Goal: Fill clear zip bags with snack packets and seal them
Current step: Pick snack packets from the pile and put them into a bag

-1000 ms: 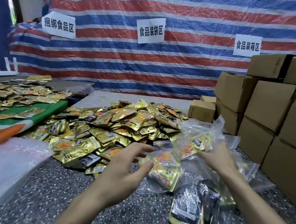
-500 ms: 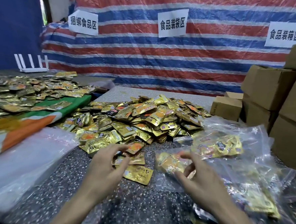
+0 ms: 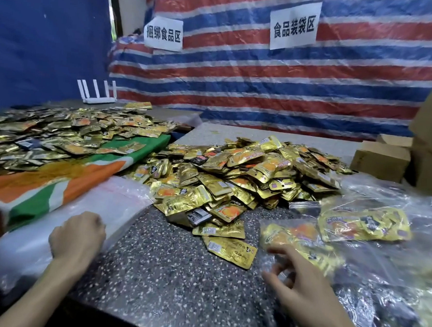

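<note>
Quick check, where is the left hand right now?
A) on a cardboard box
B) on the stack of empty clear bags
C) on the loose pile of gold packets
B: the left hand rests, fingers curled, on the stack of empty clear bags.

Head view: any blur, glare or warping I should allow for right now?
Head view: the right hand is motion-blurred at its fingers; left hand fairly sharp; glare streaks on the filled zip bags at right hide their contents; wide-angle bowing bends the striped tarp.

left hand (image 3: 76, 238) grasp hidden, right hand (image 3: 296, 279) motion-blurred, cardboard boxes (image 3: 430, 151) cropped
</note>
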Motion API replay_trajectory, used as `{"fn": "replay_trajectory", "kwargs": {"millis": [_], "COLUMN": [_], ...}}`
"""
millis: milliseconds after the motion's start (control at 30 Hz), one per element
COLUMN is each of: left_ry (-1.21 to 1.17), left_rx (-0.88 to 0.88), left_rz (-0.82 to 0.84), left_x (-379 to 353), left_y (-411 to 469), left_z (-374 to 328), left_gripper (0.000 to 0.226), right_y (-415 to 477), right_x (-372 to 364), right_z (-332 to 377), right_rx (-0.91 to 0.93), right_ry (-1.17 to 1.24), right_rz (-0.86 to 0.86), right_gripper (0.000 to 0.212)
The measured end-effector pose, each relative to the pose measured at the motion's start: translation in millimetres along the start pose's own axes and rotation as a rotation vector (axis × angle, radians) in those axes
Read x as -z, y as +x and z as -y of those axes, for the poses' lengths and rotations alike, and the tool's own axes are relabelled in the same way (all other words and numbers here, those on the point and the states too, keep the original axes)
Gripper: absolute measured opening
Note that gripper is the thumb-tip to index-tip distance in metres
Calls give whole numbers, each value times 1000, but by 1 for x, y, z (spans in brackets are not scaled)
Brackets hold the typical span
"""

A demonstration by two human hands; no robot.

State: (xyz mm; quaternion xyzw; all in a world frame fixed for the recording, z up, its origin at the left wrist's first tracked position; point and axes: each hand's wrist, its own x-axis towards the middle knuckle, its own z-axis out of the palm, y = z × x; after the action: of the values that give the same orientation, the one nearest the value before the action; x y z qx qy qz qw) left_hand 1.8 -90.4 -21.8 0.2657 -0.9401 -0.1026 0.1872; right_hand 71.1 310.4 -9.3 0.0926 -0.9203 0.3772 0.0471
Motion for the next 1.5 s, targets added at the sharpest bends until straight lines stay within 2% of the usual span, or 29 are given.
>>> {"fn": "replay_trajectory", "kwargs": {"millis": [67, 167, 267, 400, 600, 700, 867, 933, 1033, 1133, 1200, 1300, 1367, 1400, 1500], "left_ry": [-98, -166, -144, -249, -712, -817, -896, -897, -895, -921, -1073, -1373, -1458, -1448, -1361], "left_rx": [30, 95, 44, -126, -536, -702, -993, -1080, -1167, -1126, -1018, -591, -295, -228, -274], "left_rz": [-30, 22, 39, -85, -302, -291, -317, -245, -48, 52, 292, 560, 742, 805, 902], "left_x": [4, 12, 20, 31, 63, 66, 51, 43, 36, 40, 48, 51, 49, 49, 54], "left_y": [-2, 4, 14, 12, -41, -81, -155, -183, -209, -210, -209, -204, -197, -192, -184], "left_z": [1, 5, 9, -4, -47, -74, -116, -125, -129, -125, -123, -126, -130, -133, -138], "left_gripper": [21, 36, 38, 20, 16, 13, 18, 18, 21, 18, 20, 36, 47, 46, 38], "right_y": [0, 0, 0, -2, -8, -8, -12, -13, -18, -24, -29, -36, -39, -41, -42], "right_x": [2, 7, 15, 26, 30, 35, 30, 24, 20, 22, 23, 22, 22, 22, 24], "right_z": [-1, -5, -9, -9, 3, 18, 43, 48, 48, 45, 43, 39, 40, 41, 44], "right_rx": [11, 1, -35, -85, -63, -68, -145, -181, -180, -196, -200, -183, -175, -168, -150], "right_ry": [7, 22, 51, 134, 232, 397, 761, 783, 739, 752, 756, 718, 714, 709, 672], "right_rz": [-12, -35, -76, -118, -122, -134, 45, 124, 156, 162, 180, 211, 262, 300, 386], "right_gripper": [37, 33, 29, 25, 22, 14, 44, 46, 38, 29, 24, 21, 23, 23, 26]}}
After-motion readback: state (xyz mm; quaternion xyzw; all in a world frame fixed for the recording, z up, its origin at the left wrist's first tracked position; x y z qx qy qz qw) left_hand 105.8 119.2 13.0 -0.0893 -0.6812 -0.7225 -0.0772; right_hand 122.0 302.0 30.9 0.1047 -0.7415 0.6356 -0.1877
